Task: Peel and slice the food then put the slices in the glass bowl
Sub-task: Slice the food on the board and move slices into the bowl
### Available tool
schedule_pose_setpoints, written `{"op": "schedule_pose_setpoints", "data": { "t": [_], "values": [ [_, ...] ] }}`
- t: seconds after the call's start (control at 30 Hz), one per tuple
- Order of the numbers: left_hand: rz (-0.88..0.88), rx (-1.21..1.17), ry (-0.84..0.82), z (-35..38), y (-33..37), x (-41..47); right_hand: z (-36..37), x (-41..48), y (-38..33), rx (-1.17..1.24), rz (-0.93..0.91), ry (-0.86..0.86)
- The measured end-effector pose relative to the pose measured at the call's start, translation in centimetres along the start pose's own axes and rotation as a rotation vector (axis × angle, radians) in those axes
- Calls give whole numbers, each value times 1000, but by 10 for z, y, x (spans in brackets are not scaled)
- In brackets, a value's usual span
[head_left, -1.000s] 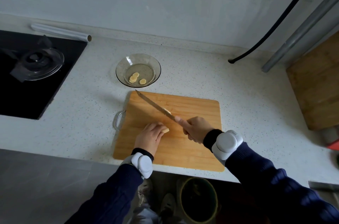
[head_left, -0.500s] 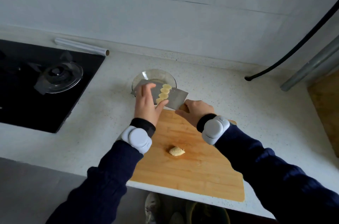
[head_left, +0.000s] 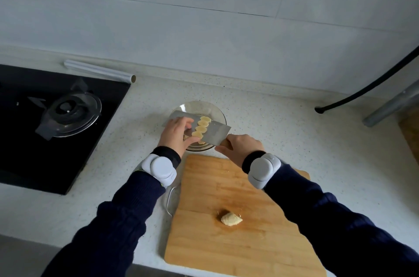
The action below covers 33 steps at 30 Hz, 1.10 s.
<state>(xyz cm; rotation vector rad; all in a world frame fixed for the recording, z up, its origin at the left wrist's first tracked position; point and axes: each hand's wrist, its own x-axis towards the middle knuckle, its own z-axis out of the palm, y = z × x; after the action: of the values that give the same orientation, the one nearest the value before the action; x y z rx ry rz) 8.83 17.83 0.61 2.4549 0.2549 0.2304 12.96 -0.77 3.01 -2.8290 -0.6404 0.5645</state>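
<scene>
The right hand [head_left: 240, 147] is closed around the handle of the knife [head_left: 217, 130] and holds the broad blade almost flat above the glass bowl [head_left: 218, 111], which stands on the counter at 12 o'clock from the cutting board [head_left: 238, 249]. A row of pale slices [head_left: 200, 128] lies on the flat of the blade. The left hand [head_left: 175, 134] rests on the blade at 9 o'clock from the row with loose fingers; it grips nothing, and its thumb lies at the near edge of the blade. I judge that the step in hand is to slide the slices off the blade into the bowl. To do it well, the blade should tip a little toward 12 o'clock, so its far edge comes low over the middle of the bowl and nothing falls on the counter. The left fingers should then sweep the row from 9 o'clock toward 3 o'clock with their flat side, away from the cutting edge; which edge is the sharp one I cannot tell here. The slices look moist and may stick to the steel, so one firm push is better than shaking. At least one slice seems to lie in the bowl under the blade. One uncut piece of food [head_left: 231, 219] waits on the board at 6 o'clock from the hands, so more slicing is to come. The stove [head_left: 34, 140] is at 9 o'clock, well apart.
</scene>
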Motion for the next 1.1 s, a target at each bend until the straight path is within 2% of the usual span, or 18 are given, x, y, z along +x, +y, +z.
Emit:
{"op": "schedule_pose_setpoints", "data": {
  "t": [0.47,0.77,1.1],
  "values": [
    [-33,-164,-144,6,-24,30,-1,21,1,-81,-20,-37],
    [-37,-178,-209,17,-34,42,-2,27,6,-124,-19,-28],
    [-8,-32,-211,21,-28,61,3,24,4,-134,-64,-46]
  ]
}}
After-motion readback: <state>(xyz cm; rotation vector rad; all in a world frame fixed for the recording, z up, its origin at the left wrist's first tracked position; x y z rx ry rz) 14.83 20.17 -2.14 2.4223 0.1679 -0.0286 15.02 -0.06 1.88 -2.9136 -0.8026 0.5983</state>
